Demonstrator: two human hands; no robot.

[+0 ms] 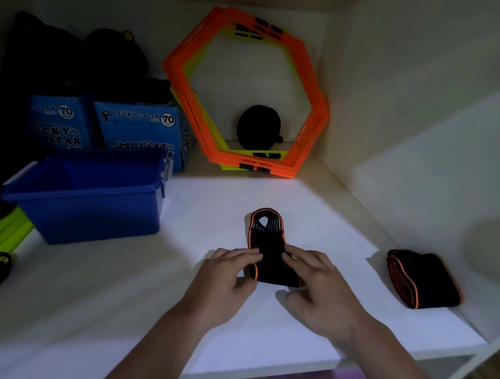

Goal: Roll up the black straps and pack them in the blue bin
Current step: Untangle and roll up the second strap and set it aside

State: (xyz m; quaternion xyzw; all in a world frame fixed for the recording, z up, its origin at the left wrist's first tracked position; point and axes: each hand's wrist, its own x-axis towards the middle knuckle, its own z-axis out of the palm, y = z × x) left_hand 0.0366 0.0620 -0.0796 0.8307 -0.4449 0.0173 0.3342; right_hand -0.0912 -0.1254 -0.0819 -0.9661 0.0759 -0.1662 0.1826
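Black elastic webbing with an orange edge, the strap point(267, 241) lies flat on the white shelf point(144, 300), running away from the person, its looped end farthest off. Both hands are at its near end. The left hand point(227, 274) and right hand point(316, 284) curl their fingers over the top, thumbs low at the near edge, as if pinching it to start a roll.

It looks light, soft and limp, likely springy enough to unwind if let go. The best hold is probably across the full width at the near end, keeping steady tension.

A second strap point(424, 280) sits loosely folded well to the right. The blue bin point(84, 189) stands to the left, with orange hexagonal rings point(230, 158) propped behind.
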